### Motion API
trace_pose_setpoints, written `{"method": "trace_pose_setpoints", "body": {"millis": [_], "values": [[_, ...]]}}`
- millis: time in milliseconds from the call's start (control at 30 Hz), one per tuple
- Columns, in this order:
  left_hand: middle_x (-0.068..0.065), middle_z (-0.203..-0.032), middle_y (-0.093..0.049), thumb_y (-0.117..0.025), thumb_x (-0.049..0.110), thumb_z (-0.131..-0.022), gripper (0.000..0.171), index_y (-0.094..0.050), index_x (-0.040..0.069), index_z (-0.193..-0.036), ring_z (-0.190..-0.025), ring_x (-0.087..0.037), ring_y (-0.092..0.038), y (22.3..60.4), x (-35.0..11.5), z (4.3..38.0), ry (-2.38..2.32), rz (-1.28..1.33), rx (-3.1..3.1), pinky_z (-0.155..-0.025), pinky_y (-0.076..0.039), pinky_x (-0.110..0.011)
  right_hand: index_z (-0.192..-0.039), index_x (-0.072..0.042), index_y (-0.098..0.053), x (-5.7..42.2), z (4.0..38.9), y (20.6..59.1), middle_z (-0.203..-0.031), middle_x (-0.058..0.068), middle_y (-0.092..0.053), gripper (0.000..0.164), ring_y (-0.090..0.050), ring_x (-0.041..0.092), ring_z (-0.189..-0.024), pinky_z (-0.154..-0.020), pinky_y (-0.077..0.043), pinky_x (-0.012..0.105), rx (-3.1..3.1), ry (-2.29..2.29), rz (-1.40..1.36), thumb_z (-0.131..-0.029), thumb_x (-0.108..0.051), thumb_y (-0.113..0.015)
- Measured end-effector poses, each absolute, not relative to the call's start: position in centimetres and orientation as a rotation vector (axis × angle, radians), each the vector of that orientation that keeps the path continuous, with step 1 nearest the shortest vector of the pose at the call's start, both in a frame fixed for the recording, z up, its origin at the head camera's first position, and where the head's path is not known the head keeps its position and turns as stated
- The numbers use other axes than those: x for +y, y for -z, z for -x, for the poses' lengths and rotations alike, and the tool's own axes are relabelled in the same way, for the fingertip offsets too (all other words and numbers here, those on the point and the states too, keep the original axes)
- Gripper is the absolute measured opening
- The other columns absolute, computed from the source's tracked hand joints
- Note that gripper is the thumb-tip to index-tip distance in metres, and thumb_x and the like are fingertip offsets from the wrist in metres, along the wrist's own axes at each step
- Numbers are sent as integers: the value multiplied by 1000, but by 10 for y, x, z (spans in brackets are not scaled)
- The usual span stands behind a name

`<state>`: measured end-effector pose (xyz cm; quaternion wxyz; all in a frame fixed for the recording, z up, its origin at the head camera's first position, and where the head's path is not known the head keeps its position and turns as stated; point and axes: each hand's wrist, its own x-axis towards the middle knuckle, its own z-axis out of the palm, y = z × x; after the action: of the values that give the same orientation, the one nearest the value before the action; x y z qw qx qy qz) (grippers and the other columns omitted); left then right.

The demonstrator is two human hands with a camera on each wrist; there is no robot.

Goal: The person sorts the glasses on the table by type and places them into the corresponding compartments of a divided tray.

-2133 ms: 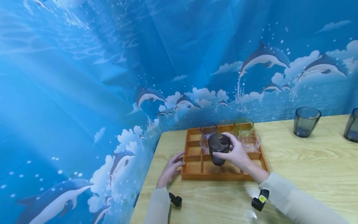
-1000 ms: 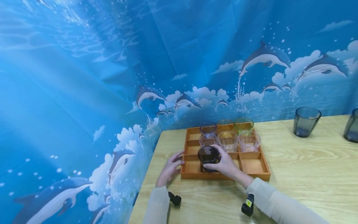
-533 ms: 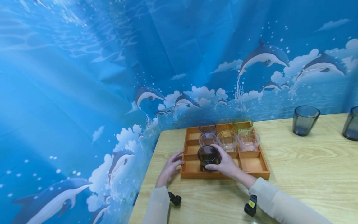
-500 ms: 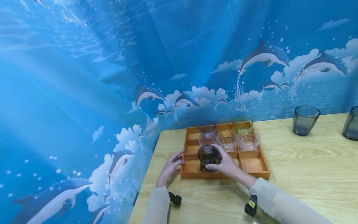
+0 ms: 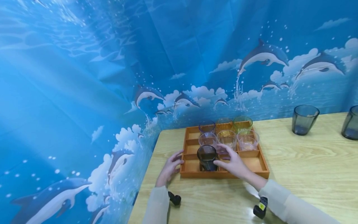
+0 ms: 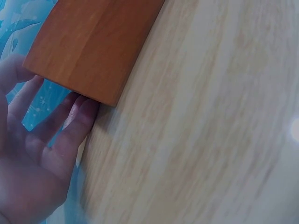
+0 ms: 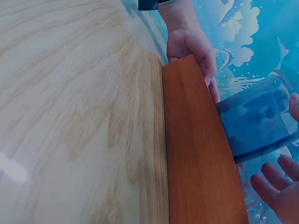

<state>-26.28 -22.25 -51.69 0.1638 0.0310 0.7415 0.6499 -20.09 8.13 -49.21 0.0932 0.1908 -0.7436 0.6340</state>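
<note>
A dark grey glass (image 5: 207, 161) stands upright in the front row of a wooden compartment tray (image 5: 212, 175), second compartment from the left. My right hand (image 5: 233, 163) is just to its right, fingers and thumb spread around nothing. In the right wrist view, those fingertips (image 7: 271, 179) are apart from the glass (image 7: 257, 121). My left hand (image 5: 169, 168) rests its fingertips against the tray's left side. The left wrist view shows them at the corner of the tray (image 6: 88, 51), with relaxed fingers.
Behind the dark glass, the tray holds several more: clear (image 5: 247, 141), amber-tinted (image 5: 227, 138), green (image 5: 243, 123) and blue-rimmed (image 5: 207, 126). Two grey glasses stand on the table at the right, one nearer (image 5: 305, 121), one at the frame edge (image 5: 351, 124). A dolphin-print curtain (image 5: 179, 77) hangs behind.
My right hand lowered the dark glass leftward into the tray's front row, tilted at first. Its fingers then let go and moved right, leaving the glass upright. My left hand stayed at the tray.
</note>
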Motion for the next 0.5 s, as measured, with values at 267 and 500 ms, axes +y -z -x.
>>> {"method": "trace_pose_setpoints", "body": {"millis": [267,500], "values": [[-16,-139,-41,-61,15,-85,54,-47,21,-137,-118,-32,-45,531,-224,267,-1865,-56,2131,-89,-42,-55,-128,4,-46,99,193,493,-114,26,-57,51,-56,41,-99,-81,-49,47,-2174,-1865,-625,-83,-7,-68],[-15,-139,-42,-61,16,-85,53,-48,22,-137,-118,-31,-46,534,-224,269,-1862,-60,2155,-89,-43,-54,-127,3,-47,119,184,488,-112,17,-60,46,-59,33,-96,-80,-50,29,-2174,-1786,-618,-86,-3,-64]]}}
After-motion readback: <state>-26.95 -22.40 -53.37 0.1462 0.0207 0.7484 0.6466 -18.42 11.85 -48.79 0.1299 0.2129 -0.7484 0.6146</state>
